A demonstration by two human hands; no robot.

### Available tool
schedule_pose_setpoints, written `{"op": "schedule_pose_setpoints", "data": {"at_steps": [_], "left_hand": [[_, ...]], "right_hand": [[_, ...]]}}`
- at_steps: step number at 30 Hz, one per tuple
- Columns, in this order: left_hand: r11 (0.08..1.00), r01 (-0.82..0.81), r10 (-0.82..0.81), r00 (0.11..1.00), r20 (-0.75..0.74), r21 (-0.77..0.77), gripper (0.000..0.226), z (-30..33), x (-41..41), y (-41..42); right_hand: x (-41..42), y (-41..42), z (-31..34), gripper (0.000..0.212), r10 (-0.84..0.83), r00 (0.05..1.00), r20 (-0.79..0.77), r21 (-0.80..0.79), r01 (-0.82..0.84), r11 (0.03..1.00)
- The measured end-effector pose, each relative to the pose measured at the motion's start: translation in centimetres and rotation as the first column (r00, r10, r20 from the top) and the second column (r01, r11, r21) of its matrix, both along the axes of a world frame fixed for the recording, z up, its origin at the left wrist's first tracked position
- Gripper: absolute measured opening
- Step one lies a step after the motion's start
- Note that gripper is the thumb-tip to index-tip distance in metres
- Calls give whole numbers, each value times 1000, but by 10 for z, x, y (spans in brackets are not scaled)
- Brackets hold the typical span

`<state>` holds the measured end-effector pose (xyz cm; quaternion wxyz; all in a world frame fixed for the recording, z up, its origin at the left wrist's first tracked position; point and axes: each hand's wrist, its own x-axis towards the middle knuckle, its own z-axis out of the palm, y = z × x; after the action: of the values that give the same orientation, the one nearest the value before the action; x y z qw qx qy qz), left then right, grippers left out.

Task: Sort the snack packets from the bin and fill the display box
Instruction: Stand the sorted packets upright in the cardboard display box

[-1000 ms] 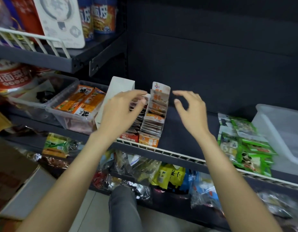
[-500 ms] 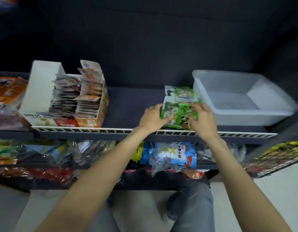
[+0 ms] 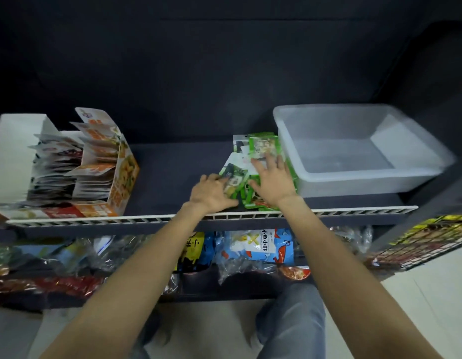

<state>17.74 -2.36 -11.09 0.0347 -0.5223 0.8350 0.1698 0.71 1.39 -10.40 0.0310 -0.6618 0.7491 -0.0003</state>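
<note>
Packets with orange print already stand in rows inside the display box (image 3: 69, 174), at about nine o'clock on the shelf (image 3: 173, 174), so I judge this part of the sorting mostly done. Toward the centre, my left hand (image 3: 211, 193) rests on the near-left edge of the green packets (image 3: 263, 149); its fingers curl at the packets, but I cannot tell if they really grip one. My right hand (image 3: 272, 178) lies flat on top of the same pile, fingers spread and straight, pressing and not grasping. At about two o'clock the clear bin (image 3: 328, 182) stands just beside the pile and looks empty, so what remains, I think, is placing these green packets. The picture is blurred; packet print is unreadable, and the pile's count is hidden under my hands.
</note>
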Motion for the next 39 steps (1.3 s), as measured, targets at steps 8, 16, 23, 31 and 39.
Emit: {"op": "schedule_pose_setpoints", "data": {"at_steps": [8,16,23,31,39], "left_hand": [[975,-30,63,988,141,-221,43,3,11,9],[965,4,0,1000,15,-263,31,-2,32,7],[975,-7,-27,988,-151,-222,33,1,55,10],[931,-338,230,833,-503,-134,29,15,101,14],[956,-279,232,536,-812,90,34,29,124,43]], "right_hand": [[13,24,3,70,-74,996,-58,-242,58,968],[19,24,7,68,-87,990,-112,-171,67,983],[20,55,15,64,53,985,-162,-103,-70,992],[45,62,37,31,103,995,-13,-336,-101,936],[69,46,26,29,45,932,360,-205,32,978]]}}
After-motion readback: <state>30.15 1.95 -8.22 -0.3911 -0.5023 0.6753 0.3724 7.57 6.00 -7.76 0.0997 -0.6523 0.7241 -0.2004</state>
